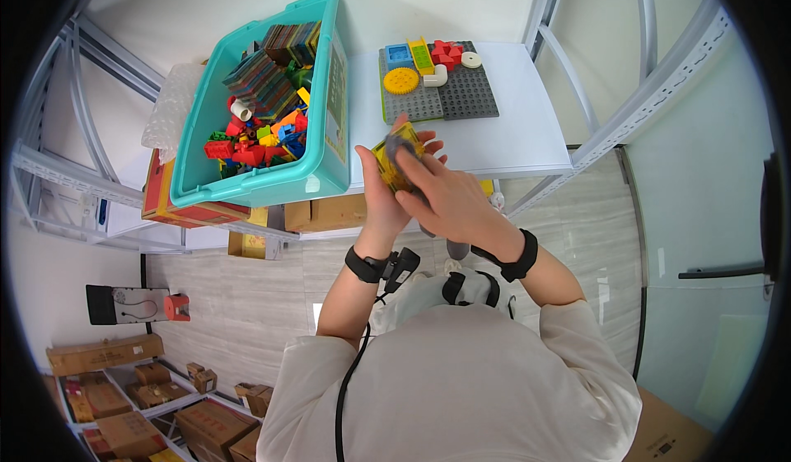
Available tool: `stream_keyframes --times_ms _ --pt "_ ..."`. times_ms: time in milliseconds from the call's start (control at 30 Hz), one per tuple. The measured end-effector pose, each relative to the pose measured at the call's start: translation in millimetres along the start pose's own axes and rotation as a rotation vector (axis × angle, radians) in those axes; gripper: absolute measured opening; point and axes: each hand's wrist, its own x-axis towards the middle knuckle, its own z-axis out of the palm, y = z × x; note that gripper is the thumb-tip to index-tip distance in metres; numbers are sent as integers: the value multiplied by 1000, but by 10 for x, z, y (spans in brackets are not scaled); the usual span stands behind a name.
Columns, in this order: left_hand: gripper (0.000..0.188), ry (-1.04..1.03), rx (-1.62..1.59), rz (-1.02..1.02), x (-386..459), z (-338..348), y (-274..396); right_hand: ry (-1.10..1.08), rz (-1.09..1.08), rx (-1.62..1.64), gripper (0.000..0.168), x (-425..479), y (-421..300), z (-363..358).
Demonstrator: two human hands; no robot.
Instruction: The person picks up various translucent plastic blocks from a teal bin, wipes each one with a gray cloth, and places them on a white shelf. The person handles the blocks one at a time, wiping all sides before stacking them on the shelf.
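Note:
My left hand [384, 205] holds a yellow translucent tile [386, 170], thumb along its near side and fingers behind it. Over the tile's face, my right hand [460, 205] presses a bunched grey cloth [397, 145]; part of the cloth hangs below the palm. Both hands are above the front edge of a white shelf [525, 134]. Behind them on the shelf lie grey studded baseplates [466, 94], bearing a yellow gear [401, 81], a white elbow pipe [436, 77], a blue block [398, 56], a yellow piece [421, 56], red pieces [446, 54] and a white disc [471, 60].
A turquoise bin [337, 172] on the left holds stacked translucent tiles [262, 85] and loose coloured bricks [253, 153]. Bubble wrap [170, 113] lies beside it. A metal shelf post [655, 91] rises on the right. Cardboard boxes [213, 428] fill a rack behind me.

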Motion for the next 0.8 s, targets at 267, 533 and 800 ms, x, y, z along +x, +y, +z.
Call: stream_keyframes --times_ms 267,533,800 --pt "88 -67 -49 -6 -3 19 5 123 184 -316 54 89 36 11" --pt "86 -84 -53 -38 18 -47 50 92 124 -322 62 58 -22 -2" --pt "85 21 -85 27 74 -25 109 34 189 -241 64 -73 72 5"
